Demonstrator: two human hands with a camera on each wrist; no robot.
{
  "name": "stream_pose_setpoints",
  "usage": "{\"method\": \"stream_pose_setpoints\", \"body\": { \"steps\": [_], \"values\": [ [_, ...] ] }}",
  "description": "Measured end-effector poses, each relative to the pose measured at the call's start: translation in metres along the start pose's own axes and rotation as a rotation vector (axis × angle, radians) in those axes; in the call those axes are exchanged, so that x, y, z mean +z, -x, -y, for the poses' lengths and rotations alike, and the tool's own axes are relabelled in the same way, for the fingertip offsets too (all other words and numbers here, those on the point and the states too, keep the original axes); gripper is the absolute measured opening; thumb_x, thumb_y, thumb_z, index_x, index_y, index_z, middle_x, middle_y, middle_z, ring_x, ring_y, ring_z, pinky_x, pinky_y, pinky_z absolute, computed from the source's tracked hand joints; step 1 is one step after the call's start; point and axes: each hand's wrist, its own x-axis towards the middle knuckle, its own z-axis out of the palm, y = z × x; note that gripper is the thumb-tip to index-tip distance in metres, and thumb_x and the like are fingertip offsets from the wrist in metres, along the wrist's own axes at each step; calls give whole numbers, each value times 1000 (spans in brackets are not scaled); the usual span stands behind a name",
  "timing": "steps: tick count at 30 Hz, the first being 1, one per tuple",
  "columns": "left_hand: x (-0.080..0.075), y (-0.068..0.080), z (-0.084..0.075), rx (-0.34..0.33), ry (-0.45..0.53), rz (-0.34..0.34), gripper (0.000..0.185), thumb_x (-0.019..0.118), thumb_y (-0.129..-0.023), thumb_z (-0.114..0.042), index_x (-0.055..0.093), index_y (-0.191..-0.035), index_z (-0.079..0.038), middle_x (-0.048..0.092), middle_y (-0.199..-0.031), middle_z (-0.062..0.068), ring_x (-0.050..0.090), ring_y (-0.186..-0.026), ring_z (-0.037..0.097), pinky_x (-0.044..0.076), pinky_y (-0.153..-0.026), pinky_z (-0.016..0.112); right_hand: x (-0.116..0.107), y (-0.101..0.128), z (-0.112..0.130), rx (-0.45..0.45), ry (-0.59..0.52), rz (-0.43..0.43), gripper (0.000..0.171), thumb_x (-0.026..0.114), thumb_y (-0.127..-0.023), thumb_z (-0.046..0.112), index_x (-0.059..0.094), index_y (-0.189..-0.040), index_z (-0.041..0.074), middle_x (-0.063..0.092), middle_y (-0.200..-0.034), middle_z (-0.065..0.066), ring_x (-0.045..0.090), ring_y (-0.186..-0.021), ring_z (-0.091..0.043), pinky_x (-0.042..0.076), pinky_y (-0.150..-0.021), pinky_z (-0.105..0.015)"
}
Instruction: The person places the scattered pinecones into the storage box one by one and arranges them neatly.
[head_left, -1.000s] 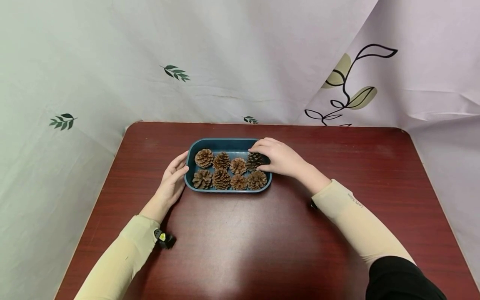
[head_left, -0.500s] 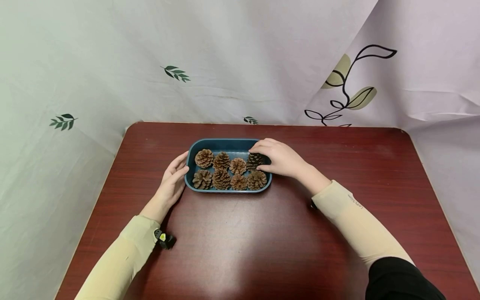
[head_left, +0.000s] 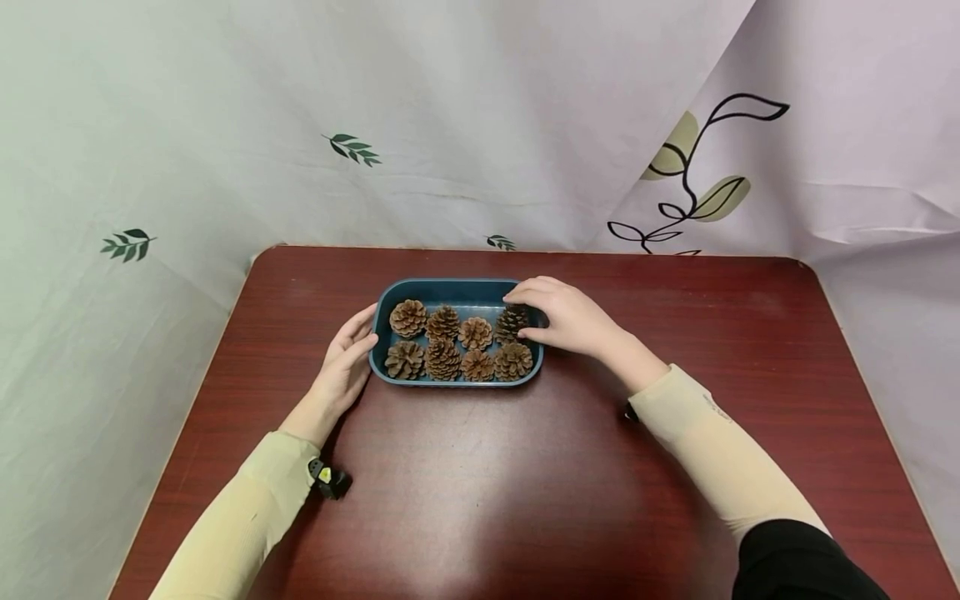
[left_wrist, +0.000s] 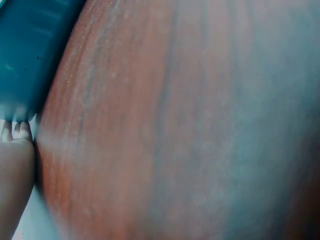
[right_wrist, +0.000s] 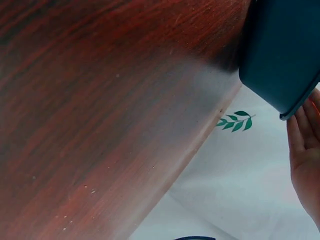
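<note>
A dark blue tray (head_left: 465, 291) holds several brown pine cones in two rows on a red-brown table (head_left: 480, 483). My right hand (head_left: 570, 318) lies over the tray's right end, fingers loosely arched beside the far-right cone (head_left: 511, 323), thumb near its front. The right wrist view shows the tray's corner (right_wrist: 285, 55) and fairly straight fingers (right_wrist: 302, 130) past its rim. My left hand (head_left: 345, 358) rests on the table with straight fingers touching the tray's left end. The left wrist view is blurred, showing tray (left_wrist: 25, 50) and fingertips (left_wrist: 15, 131).
Pale curtains with leaf prints (head_left: 352, 147) hang close behind and on both sides of the table. The table's far edge (head_left: 525, 251) runs just beyond the tray. A small black device (head_left: 328, 480) sits at my left wrist.
My right hand has drawn slightly to the right, uncovering more of the far-right cone. The left hand, tray and other cones have not moved.
</note>
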Motion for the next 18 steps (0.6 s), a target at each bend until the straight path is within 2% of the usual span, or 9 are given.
{"method": "stream_pose_setpoints", "body": {
  "steps": [5,13,18],
  "values": [
    [0,-2,0,-3,0,9,55,46,-112,-3,32,-165,-8,59,-148,-14,59,-132,4,53,-101,20,-3,7,-3,26,-27,-44,50,85,-93,20,69,-138,5,69,-138,-10,61,-133,-30,47,-115,-50],
    [-3,-5,-2,-24,-1,90,60,43,-113,-3,23,-169,-7,51,-153,-14,55,-138,2,49,-108,20,-5,33,-13,50,-72,-221,48,84,-92,16,70,-137,6,70,-137,-10,61,-132,-30,46,-115,-49],
    [-5,-6,-7,-7,18,128,61,40,-114,-7,16,-170,-5,48,-155,-13,51,-141,1,46,-107,19,-9,54,-18,76,-83,-299,50,84,-91,14,69,-137,5,68,-137,-14,59,-133,-33,43,-116,-51]
  ]
}}
